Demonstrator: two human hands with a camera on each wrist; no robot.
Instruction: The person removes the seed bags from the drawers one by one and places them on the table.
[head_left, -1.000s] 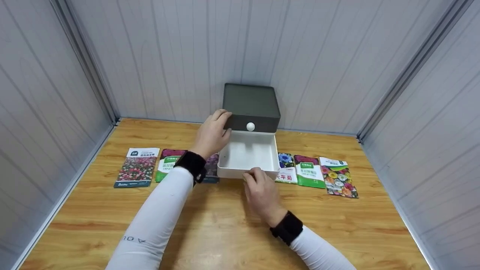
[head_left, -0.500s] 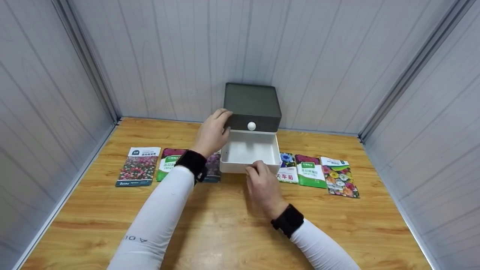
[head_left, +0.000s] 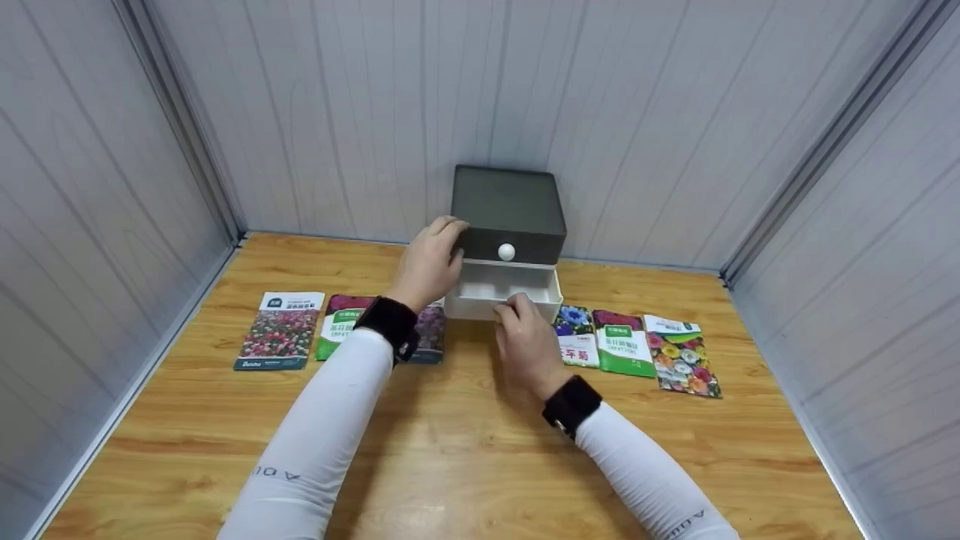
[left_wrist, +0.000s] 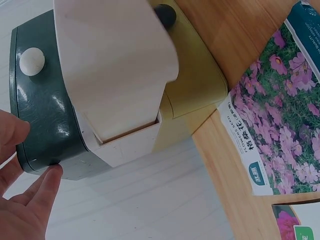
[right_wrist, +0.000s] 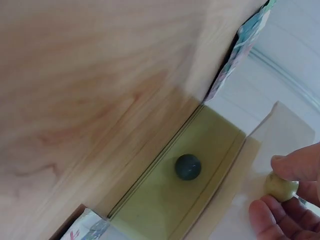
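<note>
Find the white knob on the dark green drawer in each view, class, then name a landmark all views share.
Head: white knob near the picture's centre.
Left wrist: the same white knob, upper left.
Right wrist: not in it.
Shared landmark: the partly open white drawer, also upper centre-left in left wrist, right side in right wrist.

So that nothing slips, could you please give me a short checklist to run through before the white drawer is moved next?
1. Right hand on the knob of the white drawer: ok, thumb and fingers pinch it.
2. Left hand on the dark green top section: ok, it holds a front corner.
3. White drawer fully shut: not ok, it juts out below the top section.
4. White drawer empty right to the back: cannot tell, the back is hidden.
5. Seed packets out of the way: ok, those in view lie on the table, to either side.
</note>
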